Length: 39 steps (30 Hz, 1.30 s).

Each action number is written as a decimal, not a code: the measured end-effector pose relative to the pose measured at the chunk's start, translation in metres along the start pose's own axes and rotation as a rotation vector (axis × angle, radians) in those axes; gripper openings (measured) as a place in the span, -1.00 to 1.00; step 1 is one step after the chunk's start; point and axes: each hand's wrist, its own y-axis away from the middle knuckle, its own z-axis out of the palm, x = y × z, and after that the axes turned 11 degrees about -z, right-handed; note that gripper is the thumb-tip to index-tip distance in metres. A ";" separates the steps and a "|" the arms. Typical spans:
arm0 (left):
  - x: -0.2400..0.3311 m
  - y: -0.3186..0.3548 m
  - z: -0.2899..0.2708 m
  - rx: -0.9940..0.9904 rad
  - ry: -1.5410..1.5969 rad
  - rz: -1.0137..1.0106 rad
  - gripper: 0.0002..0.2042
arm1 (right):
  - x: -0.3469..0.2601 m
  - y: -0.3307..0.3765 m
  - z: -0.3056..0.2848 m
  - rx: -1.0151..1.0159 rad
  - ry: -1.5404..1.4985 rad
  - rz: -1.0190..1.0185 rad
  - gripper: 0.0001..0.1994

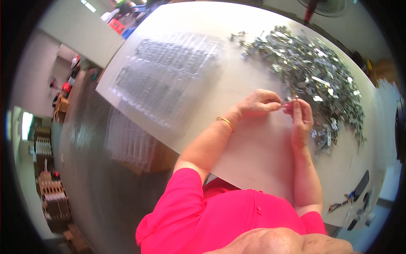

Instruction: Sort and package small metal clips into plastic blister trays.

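At a white desk [253, 156], both hands [258, 103] [302, 120] are pinching one small part [288, 103] beside the metal pile [317, 72], apparently mid-assembly; next calls for fine alignment.

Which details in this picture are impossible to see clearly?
- Small part pinched between left hand and right hand: head view, too small, covered by fingertips.
- Metal parts pile: single shapes blur together.
- Clear trays: contents blurred by glare.
- Dark objects at the table's near right corner: distorted at the fisheye rim.
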 end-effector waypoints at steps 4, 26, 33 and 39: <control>0.009 0.007 0.002 0.117 -0.150 0.141 -0.76 | 0.005 0.001 0.002 0.036 -0.030 0.009 -0.87; 0.106 0.096 -0.059 0.979 -0.679 0.446 -0.87 | 0.011 0.006 0.003 -0.072 0.085 0.034 -0.88; 0.092 0.207 -0.205 1.288 -0.986 0.105 -0.82 | 0.009 0.004 0.002 -0.110 0.131 0.150 -0.88; 0.043 0.290 -0.316 1.389 -1.098 -0.318 -0.77 | 0.013 0.007 0.004 -0.151 0.125 0.190 -0.90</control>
